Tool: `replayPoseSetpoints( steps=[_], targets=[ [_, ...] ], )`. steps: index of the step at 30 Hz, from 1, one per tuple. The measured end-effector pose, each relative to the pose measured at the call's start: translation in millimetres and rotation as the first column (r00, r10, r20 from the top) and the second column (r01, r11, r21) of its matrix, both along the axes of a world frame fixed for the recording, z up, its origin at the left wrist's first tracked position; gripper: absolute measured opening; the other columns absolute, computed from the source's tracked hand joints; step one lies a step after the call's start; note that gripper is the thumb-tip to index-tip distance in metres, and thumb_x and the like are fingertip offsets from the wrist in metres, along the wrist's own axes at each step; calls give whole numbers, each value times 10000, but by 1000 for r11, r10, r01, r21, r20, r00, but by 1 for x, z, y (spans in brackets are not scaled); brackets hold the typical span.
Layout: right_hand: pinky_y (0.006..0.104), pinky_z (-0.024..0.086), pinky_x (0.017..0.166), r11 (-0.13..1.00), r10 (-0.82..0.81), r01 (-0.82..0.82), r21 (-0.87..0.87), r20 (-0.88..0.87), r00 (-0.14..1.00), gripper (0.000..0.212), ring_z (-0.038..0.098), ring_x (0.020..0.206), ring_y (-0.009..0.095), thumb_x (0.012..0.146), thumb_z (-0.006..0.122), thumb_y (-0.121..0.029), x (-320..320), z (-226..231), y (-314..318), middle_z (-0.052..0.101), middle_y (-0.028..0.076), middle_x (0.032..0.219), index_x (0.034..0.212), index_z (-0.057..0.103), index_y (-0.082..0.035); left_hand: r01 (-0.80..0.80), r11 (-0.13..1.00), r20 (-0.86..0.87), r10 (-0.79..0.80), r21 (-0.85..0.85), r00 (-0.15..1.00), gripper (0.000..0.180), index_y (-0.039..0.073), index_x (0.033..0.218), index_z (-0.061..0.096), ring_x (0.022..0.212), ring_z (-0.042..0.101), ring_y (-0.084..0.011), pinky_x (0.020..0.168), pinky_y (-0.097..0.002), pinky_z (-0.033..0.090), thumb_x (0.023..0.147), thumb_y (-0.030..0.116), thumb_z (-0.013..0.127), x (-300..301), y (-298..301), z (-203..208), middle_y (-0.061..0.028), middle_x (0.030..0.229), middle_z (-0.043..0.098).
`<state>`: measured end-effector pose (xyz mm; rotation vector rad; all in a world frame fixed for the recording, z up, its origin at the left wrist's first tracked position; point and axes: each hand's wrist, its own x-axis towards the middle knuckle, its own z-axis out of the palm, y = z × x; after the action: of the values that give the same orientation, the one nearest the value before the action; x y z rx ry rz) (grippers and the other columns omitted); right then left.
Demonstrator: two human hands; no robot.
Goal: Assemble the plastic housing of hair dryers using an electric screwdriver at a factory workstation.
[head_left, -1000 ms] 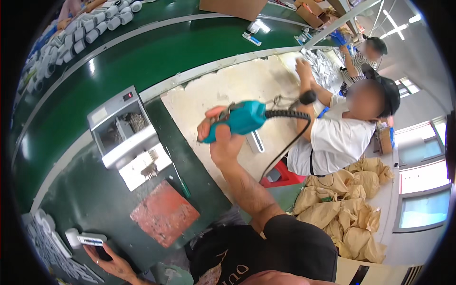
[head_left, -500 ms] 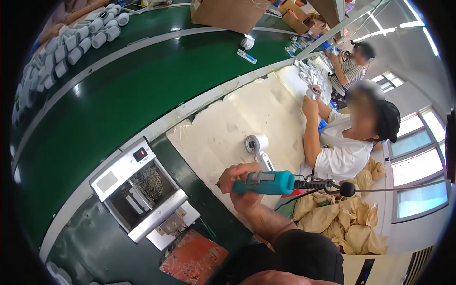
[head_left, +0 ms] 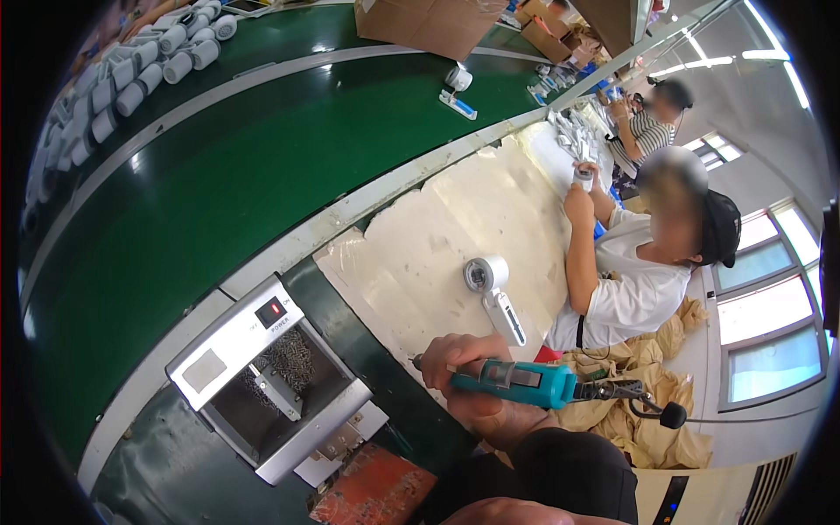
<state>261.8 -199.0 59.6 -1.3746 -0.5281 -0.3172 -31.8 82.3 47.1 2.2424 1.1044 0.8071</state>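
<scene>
My right hand [head_left: 465,378] is wrapped round a teal electric screwdriver [head_left: 516,383]. The tool lies roughly level, its bit end pointing left and its cable end to the right. Just beyond the hand, a white device [head_left: 492,289] with a round drum-shaped head and a flat handle rests on the pale mat [head_left: 429,254]. To the left of the tool's tip stands a silver screw feeder [head_left: 271,376], its open tray holding a heap of small screws [head_left: 293,363]. My left hand is out of view.
A green conveyor [head_left: 262,175] runs past the far side, with many white cylindrical parts [head_left: 131,79] at its left and a cardboard box [head_left: 429,26] beyond. A co-worker [head_left: 647,254] sits at the right, holding a white part. Brown paper sacks [head_left: 647,402] lie behind.
My right hand and the screwdriver have come lower and slightly right in view, leaving the white device's handle uncovered. The feeder's metal piece among the screws has changed position.
</scene>
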Motion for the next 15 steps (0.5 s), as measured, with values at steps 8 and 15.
replayPoseSetpoints(
  steps=[8,15],
  targets=[
    [302,444,516,1000,-4,3,19,28,1000,642,531,571,161,933,562,-657,0,-5,-4,564,65,716,1126,480,-50,-4,998,44,6,-57,999,588,-122,1357,500,1132,618,-344,1010,-426,499,966,270,700,-10,2,-9,-268,1293,583],
    [318,466,623,984,19,-3,178,-85,996,692,579,692,167,892,697,-595,-4,-13,-3,602,74,792,1249,504,-34,-79,988,169,102,-135,980,498,-103,1308,535,1084,648,-346,959,-437,539,951,192,720,-32,8,-22,-262,1234,622]
  ],
)
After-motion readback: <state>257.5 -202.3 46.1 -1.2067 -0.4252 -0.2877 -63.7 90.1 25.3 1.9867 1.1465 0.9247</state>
